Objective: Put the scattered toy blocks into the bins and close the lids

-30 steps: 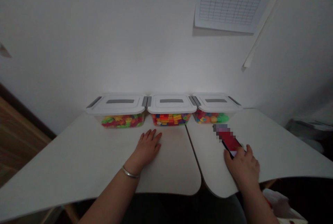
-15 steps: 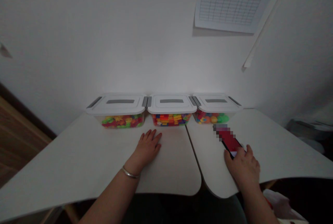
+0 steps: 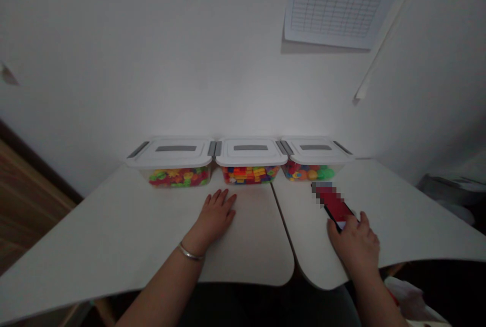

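Note:
My left hand (image 3: 216,215) lies flat on the white tabletop with its fingers spread, a silver bracelet (image 3: 190,252) round the wrist. Nothing is in it. My right hand (image 3: 357,243) is at the near end of a smartphone (image 3: 336,205) lying on the table. Its thumb rests along the left edge and the other fingers curl over the lower end, hiding that part. The phone's screen glows red, and its far end is blurred out. Beyond my left hand stands a lidded clear box (image 3: 250,175) of colourful building blocks.
A box of mixed colourful pieces (image 3: 180,177) stands at left, and another of rounded pieces (image 3: 309,171) at right, both lidded, along the wall. A seam (image 3: 283,220) divides two tabletops (image 3: 114,226). A gridded paper sheet (image 3: 334,8) hangs above. Wooden furniture (image 3: 26,200) is at left.

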`<state>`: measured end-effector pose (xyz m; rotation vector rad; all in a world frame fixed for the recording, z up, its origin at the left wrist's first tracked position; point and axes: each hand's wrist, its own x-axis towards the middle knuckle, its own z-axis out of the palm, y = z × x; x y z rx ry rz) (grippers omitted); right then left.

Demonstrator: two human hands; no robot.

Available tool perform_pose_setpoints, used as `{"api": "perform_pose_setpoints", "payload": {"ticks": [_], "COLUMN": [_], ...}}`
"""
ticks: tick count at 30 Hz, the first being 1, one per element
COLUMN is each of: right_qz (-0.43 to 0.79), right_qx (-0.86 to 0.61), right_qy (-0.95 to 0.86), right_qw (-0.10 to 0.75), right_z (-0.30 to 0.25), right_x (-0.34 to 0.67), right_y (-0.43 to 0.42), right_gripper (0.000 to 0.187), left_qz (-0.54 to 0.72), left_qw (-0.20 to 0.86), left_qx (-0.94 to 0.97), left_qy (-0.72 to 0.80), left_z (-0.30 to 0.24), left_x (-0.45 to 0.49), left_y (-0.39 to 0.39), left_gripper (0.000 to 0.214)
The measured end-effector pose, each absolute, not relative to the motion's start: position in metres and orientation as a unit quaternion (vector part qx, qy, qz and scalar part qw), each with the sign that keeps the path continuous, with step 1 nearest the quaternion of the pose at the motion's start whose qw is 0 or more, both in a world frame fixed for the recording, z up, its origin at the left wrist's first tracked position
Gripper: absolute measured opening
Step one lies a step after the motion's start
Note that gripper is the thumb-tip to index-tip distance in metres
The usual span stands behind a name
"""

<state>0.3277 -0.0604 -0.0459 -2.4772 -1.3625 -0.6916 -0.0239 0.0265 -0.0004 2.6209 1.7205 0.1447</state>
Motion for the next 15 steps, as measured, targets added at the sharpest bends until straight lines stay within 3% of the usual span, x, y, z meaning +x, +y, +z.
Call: {"api": "perform_pose_setpoints", "payload": {"ticks": [15], "right_qz": [-0.248], "right_qx": [-0.841], "right_qy": [-0.464], "right_qw": [0.122], "right_z": [-0.0479], "right_x": [0.3261], "right_y": [-0.0601], "right_gripper": [0.049], "left_qz": [0.049], "left_qw": [0.0], "left_qx": [0.835], "left_qy": [0.549], "left_z": [-0.0007], "left_x": [-0.0232], "left_y": [0.0276], "left_gripper": [0.05]}}
